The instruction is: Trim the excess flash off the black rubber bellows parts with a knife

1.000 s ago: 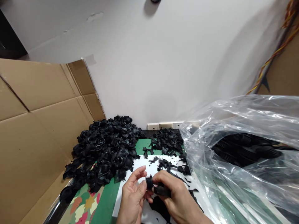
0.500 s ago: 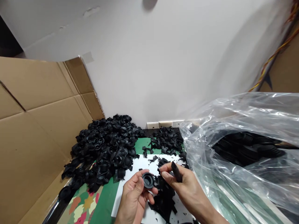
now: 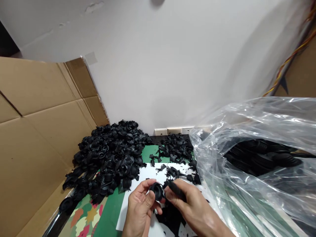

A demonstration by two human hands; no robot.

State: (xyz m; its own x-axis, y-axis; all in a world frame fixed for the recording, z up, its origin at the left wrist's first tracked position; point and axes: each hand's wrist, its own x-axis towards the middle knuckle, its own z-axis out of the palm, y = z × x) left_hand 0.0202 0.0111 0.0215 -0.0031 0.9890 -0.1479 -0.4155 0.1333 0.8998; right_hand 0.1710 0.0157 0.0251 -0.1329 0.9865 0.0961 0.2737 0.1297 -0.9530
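Note:
My left hand (image 3: 139, 205) pinches a round, ribbed black rubber bellows (image 3: 157, 191) between thumb and fingers, its ringed face toward me. Close beside it on the right, my right hand (image 3: 194, 202) is closed around a dark, stick-like tool (image 3: 177, 191); the tool's working end is hidden by the fingers and black bits. The right fingertips are at the bellows' right edge, and I cannot tell whether they touch it. Beneath both hands, black rubber scraps (image 3: 170, 215) lie on a white sheet (image 3: 148, 169).
Many black rubber bellows form a heap (image 3: 111, 154) on the left, beside a cardboard panel (image 3: 44, 141). Behind the sheet sits a smaller scrap pile (image 3: 176, 146), near wall sockets (image 3: 174, 131). To the right, a clear plastic bag (image 3: 209, 148) contains black ribbed parts (image 3: 261, 158).
My right hand has moved left and down to the bellows, and its tool has tipped over toward it. The bellows has turned slightly in my left hand.

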